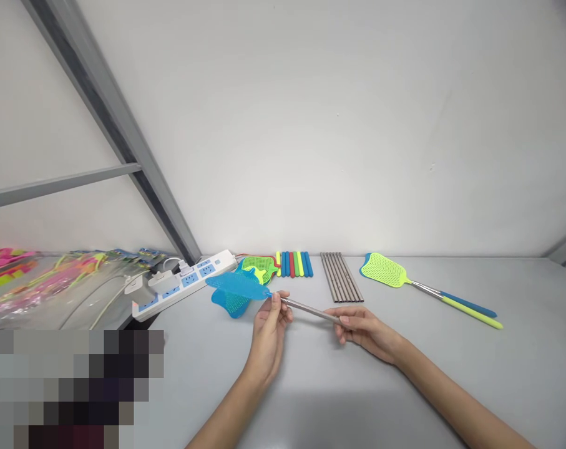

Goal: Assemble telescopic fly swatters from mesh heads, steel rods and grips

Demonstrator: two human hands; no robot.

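Seemingly for steadiness, left hand [268, 327] is pinching the blue swatter's neck [267, 293], right hand [364, 330] is gripping the metal rod [311, 309] toward four o'clock

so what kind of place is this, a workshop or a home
Probably a small workshop or assembly spot, though one view can't settle it. Metal tubes and coloured handles lie in tidy rows on a grey tabletop, with a white power strip at the left.
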